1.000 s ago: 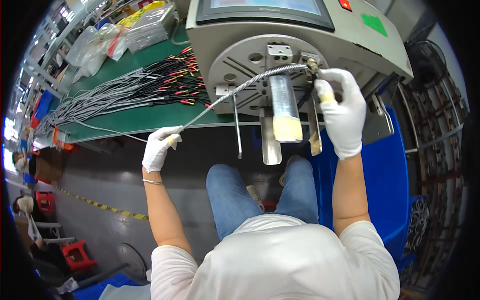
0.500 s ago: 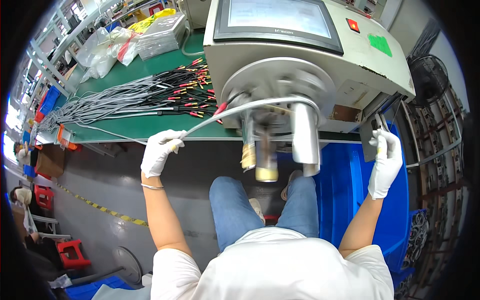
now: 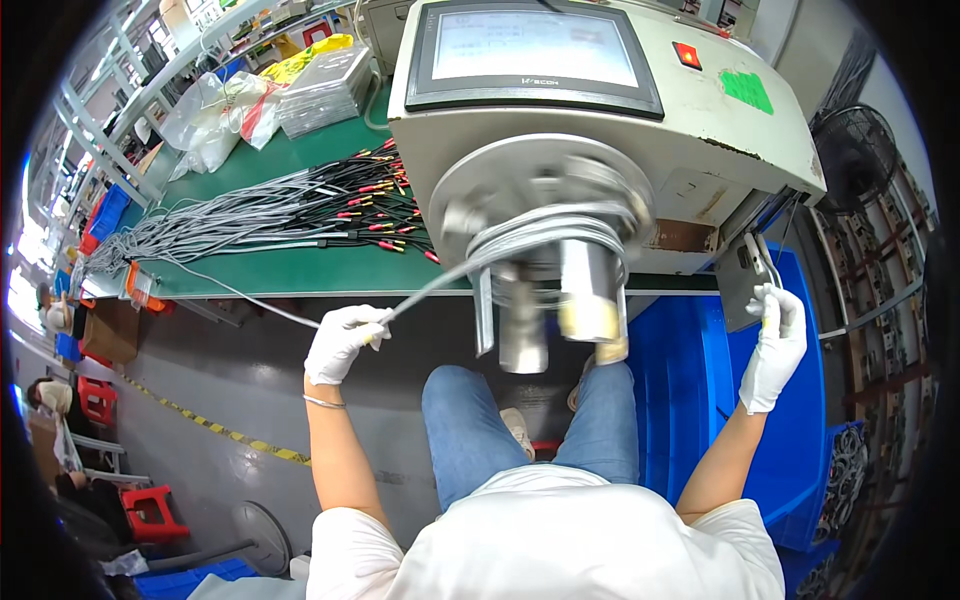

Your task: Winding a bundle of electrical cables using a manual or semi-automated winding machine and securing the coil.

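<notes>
My left hand, in a white glove, is closed around a grey cable. From there the cable runs taut up to the winding head of a machine, where several loops lie around its blurred metal posts. On its other side the cable trails back to a bundle of grey cables on the bench. My right hand, also gloved, is raised with bent fingers beside a metal bracket at the machine's right side. Whatever its fingertips pinch is too small to make out.
The beige machine carries a screen and a red switch. Blue bins stand below my right arm. Clear plastic bags lie on the green bench. A black fan stands at the right.
More cable loops now lie around the posts, which have turned. My left hand has shifted right and slightly nearer, still gripping the cable. My right hand sits a little lower.
</notes>
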A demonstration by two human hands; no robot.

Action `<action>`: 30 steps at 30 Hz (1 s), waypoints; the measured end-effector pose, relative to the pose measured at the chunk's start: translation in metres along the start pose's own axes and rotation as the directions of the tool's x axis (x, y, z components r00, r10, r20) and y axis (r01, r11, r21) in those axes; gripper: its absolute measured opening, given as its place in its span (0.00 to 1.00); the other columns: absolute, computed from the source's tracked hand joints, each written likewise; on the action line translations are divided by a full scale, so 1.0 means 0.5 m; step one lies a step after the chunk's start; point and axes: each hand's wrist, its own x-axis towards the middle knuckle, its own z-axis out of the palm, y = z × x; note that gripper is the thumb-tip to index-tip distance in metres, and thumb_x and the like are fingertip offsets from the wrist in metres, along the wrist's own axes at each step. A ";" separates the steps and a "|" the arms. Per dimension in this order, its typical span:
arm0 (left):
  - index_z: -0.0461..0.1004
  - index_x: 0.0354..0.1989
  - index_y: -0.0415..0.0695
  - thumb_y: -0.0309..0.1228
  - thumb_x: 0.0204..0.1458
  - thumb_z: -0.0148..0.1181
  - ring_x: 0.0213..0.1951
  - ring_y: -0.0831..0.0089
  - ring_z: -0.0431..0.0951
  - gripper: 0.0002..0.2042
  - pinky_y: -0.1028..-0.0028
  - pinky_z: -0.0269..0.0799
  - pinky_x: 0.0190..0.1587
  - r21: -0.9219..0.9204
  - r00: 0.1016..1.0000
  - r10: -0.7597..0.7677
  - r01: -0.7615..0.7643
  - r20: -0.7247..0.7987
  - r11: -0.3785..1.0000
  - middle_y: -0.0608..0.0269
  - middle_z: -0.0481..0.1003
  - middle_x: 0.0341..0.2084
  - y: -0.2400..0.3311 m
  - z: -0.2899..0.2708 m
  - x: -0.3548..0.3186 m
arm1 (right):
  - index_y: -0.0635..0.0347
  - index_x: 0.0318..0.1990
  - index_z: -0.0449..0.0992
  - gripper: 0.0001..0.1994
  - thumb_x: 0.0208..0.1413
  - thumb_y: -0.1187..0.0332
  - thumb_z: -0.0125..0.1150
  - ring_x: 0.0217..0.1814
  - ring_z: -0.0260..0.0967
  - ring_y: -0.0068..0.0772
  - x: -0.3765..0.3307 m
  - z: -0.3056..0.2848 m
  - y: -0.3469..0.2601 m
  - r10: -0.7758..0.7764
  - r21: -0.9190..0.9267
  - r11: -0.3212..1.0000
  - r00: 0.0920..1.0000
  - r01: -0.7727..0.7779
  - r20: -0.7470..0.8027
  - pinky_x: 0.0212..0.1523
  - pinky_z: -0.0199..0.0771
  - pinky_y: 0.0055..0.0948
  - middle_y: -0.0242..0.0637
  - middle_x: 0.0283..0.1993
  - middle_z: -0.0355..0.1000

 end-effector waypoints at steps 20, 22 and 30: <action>0.78 0.30 0.33 0.24 0.38 0.62 0.23 0.76 0.72 0.10 0.79 0.67 0.28 0.152 0.980 -0.141 0.120 0.137 0.981 0.60 0.75 0.21 0.024 0.013 -0.002 | 0.63 0.40 0.74 0.06 0.61 0.71 0.52 0.35 0.68 0.19 -0.008 -0.011 0.024 0.036 -0.006 0.999 0.999 -0.036 -0.001 0.40 0.68 0.18 0.34 0.37 0.74; 0.78 0.30 0.33 0.24 0.38 0.62 0.23 0.76 0.72 0.09 0.79 0.67 0.27 0.164 0.979 -0.140 0.115 0.147 0.980 0.60 0.75 0.21 0.029 0.020 -0.001 | 0.63 0.40 0.74 0.06 0.61 0.71 0.52 0.35 0.68 0.19 -0.007 -0.010 0.023 0.046 -0.006 0.999 0.999 -0.046 -0.008 0.39 0.68 0.18 0.34 0.37 0.74; 0.78 0.27 0.33 0.24 0.38 0.61 0.23 0.77 0.72 0.08 0.79 0.67 0.27 0.186 0.982 -0.128 0.101 0.140 0.977 0.60 0.75 0.21 0.069 0.051 -0.006 | 0.63 0.40 0.74 0.06 0.61 0.71 0.52 0.34 0.68 0.18 -0.006 -0.008 0.013 0.039 0.015 0.999 0.999 -0.039 0.000 0.40 0.68 0.18 0.33 0.37 0.74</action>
